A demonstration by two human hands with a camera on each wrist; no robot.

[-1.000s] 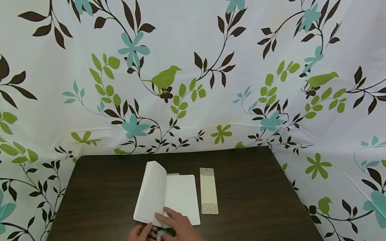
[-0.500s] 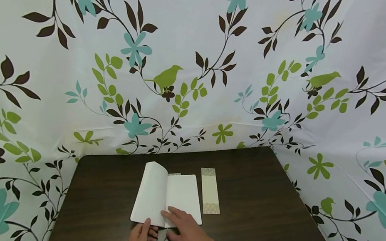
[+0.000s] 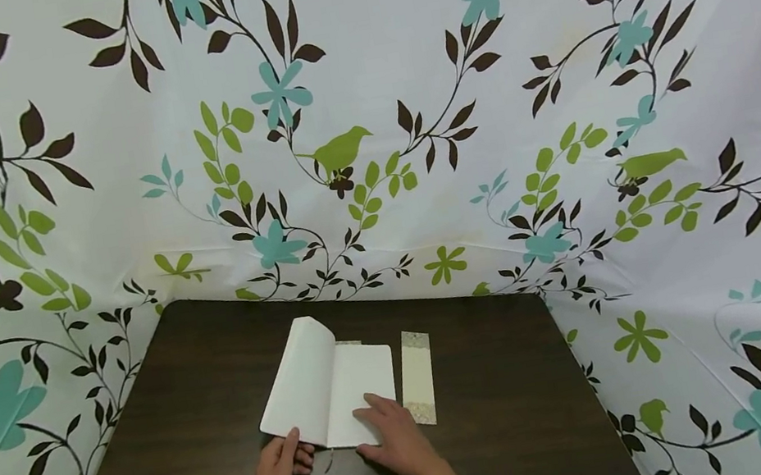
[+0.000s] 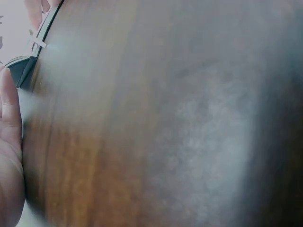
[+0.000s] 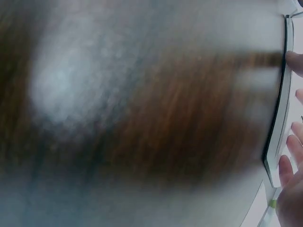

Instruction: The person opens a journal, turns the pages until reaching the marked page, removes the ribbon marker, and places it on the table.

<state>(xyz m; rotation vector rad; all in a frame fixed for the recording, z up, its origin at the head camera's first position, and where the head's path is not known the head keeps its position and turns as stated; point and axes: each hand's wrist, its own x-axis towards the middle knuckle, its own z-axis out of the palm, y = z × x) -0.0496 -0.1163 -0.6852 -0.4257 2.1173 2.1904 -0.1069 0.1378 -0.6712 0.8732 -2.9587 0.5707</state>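
Note:
An open notebook (image 3: 360, 382) with blank white pages and a dark cover lies on the table, its left leaves raised and curving. At its lower left corner my left hand (image 3: 276, 474) holds the leaves, thumb on top and fingers beneath. My right hand (image 3: 403, 439) rests on the lower right page with its fingers spread. A thin ribbon (image 3: 330, 461) sticks out below the spine. In the left wrist view, the notebook's dark cover (image 4: 23, 71) shows beyond the left hand (image 4: 9, 151). The right wrist view catches the right hand (image 5: 291, 194) by the notebook's edge (image 5: 277, 123).
Right of the notebook lies a cream strip (image 3: 417, 377) with patterned ends. Part of a similar patterned piece (image 3: 348, 343) peeks out behind the notebook. The dark wooden table (image 3: 513, 416) meets a hanging floral sheet (image 3: 401, 85) at its back and sides.
My right hand has slid right, from near the notebook's spine onto the right page. The left hand keeps the corner, its thumb now on top of the page. The view has shifted slightly.

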